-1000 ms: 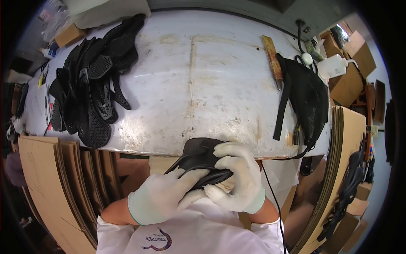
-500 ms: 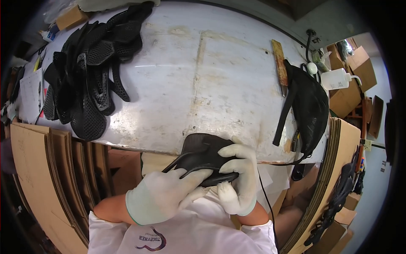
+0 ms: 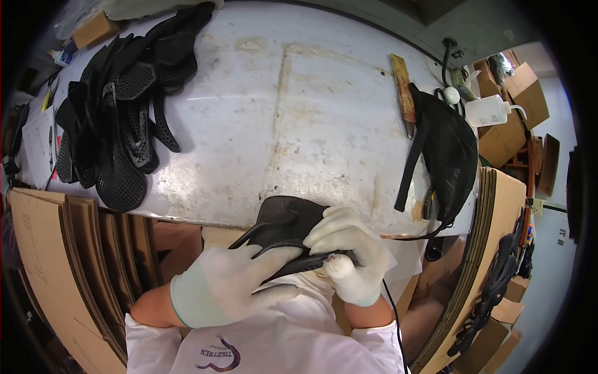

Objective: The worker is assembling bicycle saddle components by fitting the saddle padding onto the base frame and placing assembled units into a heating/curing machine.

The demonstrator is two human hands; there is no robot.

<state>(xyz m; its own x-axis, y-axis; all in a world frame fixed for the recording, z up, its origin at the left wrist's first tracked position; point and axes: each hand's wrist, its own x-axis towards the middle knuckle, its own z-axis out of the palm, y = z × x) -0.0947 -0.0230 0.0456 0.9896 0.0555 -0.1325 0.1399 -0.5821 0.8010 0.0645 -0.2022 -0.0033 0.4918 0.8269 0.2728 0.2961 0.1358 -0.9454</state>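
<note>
A black, flexible curved piece with raised edges is held between my two gloved hands, close to my body at the table's front edge. I cannot make out what kind of article it is. My left hand grips its left and near side, fingers over the folded edge. On the right side my right hand pinches it, fingers bent over the top and thumb on the near rim. The right thumb's glove tip looks frayed. Part of the piece is hidden behind the fingers.
A heap of black perforated pieces lies at the table's left. On the right are a black mesh bag, a rusty flat-bladed tool and a white squeeze bottle. Cardboard sheets stand below the table; a cable hangs beside me.
My right hand has shifted its grip, its fingers now closer together over the piece and its thumb along the near rim. The piece has tilted slightly, and the whole view has shifted a little.
</note>
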